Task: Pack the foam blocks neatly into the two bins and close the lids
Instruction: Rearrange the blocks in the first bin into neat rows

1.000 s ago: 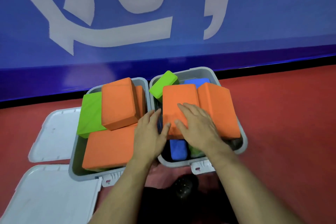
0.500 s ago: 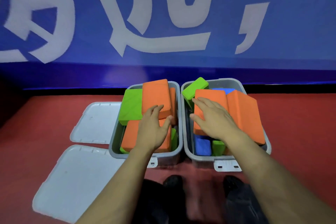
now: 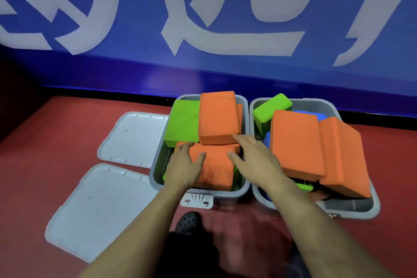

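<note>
Two grey bins stand side by side on the red floor. The left bin holds a green block, an orange block lying on top, and a near orange block. My left hand lies flat on that near orange block. My right hand reaches over the same bin with straight fingers, touching the near orange block and the corner of the upper one. The right bin is heaped with two orange blocks, a green block and blue ones underneath.
Two grey lids lie open on the floor left of the bins, a far lid and a near lid. A blue wall banner with white characters rises just behind the bins. My black shoe is in front of the left bin.
My right hand left the orange block in the right bin and moved over to the left bin. My left hand shifted slightly left on the near orange block. The view moved closer and left.
</note>
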Motion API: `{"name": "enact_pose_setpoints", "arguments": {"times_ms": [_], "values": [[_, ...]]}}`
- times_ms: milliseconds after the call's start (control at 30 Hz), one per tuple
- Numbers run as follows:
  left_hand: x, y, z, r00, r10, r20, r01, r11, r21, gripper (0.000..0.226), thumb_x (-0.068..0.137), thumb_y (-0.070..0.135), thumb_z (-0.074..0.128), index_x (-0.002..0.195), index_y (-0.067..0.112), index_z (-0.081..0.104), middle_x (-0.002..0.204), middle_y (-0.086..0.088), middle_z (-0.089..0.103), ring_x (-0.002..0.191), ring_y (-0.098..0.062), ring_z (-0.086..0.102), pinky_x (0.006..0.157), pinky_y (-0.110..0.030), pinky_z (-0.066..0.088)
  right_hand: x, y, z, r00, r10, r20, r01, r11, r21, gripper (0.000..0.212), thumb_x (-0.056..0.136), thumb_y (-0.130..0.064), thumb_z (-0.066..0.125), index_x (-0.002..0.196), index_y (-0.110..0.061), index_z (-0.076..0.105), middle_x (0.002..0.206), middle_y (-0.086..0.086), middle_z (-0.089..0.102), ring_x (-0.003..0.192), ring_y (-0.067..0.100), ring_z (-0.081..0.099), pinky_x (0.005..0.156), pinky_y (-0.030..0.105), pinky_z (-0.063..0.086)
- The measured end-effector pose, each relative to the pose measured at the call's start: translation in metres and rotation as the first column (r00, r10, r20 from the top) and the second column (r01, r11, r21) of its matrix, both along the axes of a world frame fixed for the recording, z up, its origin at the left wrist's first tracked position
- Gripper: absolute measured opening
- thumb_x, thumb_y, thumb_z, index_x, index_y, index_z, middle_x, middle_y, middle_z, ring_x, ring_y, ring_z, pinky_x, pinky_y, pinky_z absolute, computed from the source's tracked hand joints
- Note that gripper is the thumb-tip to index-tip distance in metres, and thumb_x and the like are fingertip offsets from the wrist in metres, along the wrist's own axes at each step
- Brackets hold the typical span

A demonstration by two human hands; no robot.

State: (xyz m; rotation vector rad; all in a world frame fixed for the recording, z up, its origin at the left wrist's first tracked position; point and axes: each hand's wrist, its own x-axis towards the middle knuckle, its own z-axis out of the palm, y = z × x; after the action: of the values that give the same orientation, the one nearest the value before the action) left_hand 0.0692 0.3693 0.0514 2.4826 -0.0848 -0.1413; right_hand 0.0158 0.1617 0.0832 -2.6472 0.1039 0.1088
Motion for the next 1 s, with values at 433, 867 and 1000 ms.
{"name": "enact_pose_setpoints", "arguments": {"times_ms": [433, 867, 1000], "values": [[0.043, 0.108, -0.111, 0.93, 0.057, -0.363, -0.03, 0.996, 0.08, 0.086, 0.08, 0.075, 0.057, 0.143, 0.017, 0.052, 0.139, -0.008, 0.056, 0.124, -0.027, 0.057, 0.107, -0.048, 0.046, 0.044, 0.036, -0.063, 0.947, 0.015, -0.32, -0.012, 1.0, 0.014, 0.07, 0.094, -0.062, 0.05, 0.151, -0.022, 0.038, 0.15, 0.007, 0.042, 0.134, 0.03, 0.048, 0.109, 0.044, 0.041], [0.039, 0.092, -0.109, 0.826, 0.115, -0.552, -0.256, 0.949, -0.186, 0.081, 0.088, 0.051, 0.072, 0.145, 0.005, 0.038, 0.133, -0.012, 0.059, 0.109, -0.033, 0.067, 0.101, -0.046, 0.053, 0.022, 0.031, -0.104, 0.812, -0.164, -0.561, 0.351, 0.904, 0.245, 0.066, 0.09, -0.067, 0.054, 0.13, -0.018, 0.033, 0.116, -0.002, 0.056, 0.106, 0.019, 0.057, 0.093, 0.036, 0.046], [0.046, 0.09, -0.105, 0.818, 0.104, -0.566, -0.314, 0.906, -0.286, 0.104, 0.057, 0.078, 0.077, 0.131, 0.007, 0.058, 0.124, -0.016, 0.064, 0.09, -0.035, 0.074, 0.078, -0.046, 0.064, 0.032, 0.044, -0.108, 0.763, -0.228, -0.604, 0.521, 0.771, 0.367, 0.091, 0.077, -0.083, 0.052, 0.138, -0.021, 0.026, 0.133, 0.0, 0.049, 0.12, 0.022, 0.053, 0.111, 0.044, 0.039]]}}
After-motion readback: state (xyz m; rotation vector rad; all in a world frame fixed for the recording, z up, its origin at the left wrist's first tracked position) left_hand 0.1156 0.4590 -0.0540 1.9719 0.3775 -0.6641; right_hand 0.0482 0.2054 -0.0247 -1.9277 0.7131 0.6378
